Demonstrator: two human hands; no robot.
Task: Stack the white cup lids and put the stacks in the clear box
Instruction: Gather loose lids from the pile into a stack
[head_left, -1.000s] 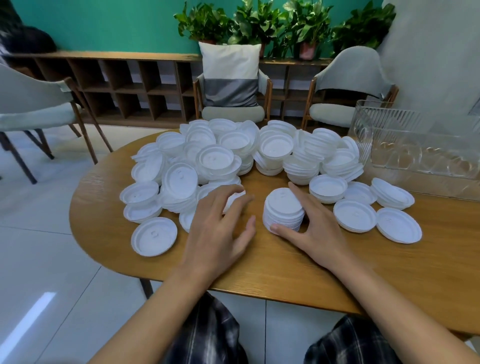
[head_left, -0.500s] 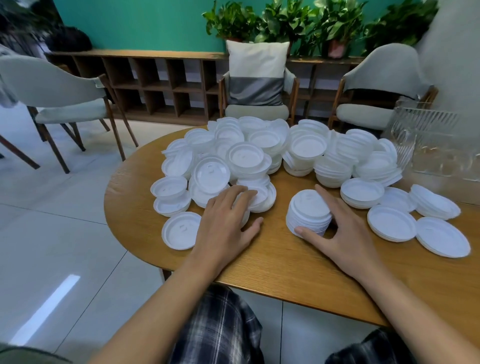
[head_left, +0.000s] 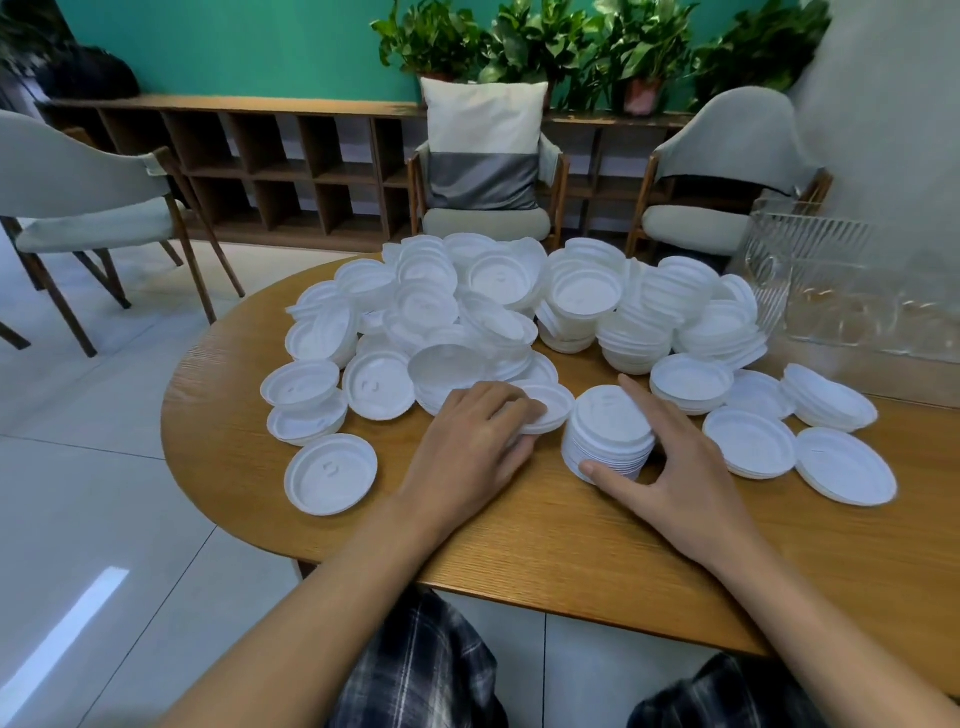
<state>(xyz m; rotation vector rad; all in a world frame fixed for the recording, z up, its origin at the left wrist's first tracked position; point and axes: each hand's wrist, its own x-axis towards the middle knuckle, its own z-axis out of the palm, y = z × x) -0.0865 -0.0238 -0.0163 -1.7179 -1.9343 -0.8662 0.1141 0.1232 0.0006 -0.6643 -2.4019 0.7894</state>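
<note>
Two hands at a lid stack, near edge of table (head_left: 571, 545).
Right hand (head_left: 680, 467): thumb and forefinger spread, clasping upright stack (head_left: 610, 431), axis vertical, tops up. Left hand (head_left: 467, 441): fingers curled over loose lid (head_left: 550, 408), flat, touching stack's left side. Clear box (head_left: 831, 291) well to the right, behind heap (head_left: 493, 312).
</note>
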